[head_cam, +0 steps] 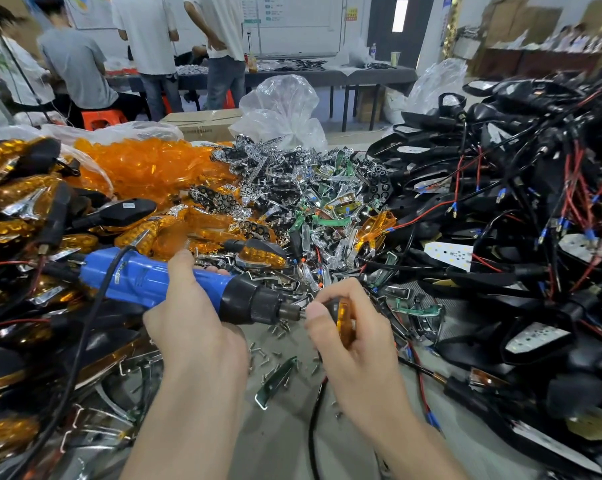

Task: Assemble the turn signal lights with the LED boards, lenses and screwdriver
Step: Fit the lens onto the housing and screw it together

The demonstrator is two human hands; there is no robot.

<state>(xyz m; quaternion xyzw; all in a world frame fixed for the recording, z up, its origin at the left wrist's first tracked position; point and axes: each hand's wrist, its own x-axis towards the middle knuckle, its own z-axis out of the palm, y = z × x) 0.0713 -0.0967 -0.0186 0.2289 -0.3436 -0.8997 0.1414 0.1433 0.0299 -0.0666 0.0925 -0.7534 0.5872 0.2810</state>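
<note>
My left hand (192, 317) grips a blue and black electric screwdriver (147, 280), held level with its tip pointing right. The tip meets a turn signal light (343, 320) with an amber lens, which my right hand (355, 337) holds curled round it; its black wire hangs down below. Small loose screws (275, 332) lie on the grey table under the tool. Behind the hands lies a heap of chrome reflectors and green LED boards (313, 202). A white LED board (448, 253) lies among the black housings on the right.
Finished amber lights (19, 202) pile up at the left, loose orange lenses (154, 164) behind them. Black housings with red and black wires (535, 209) fill the right side. A clear plastic bag (282, 109) stands at the back. Several people work at a far table.
</note>
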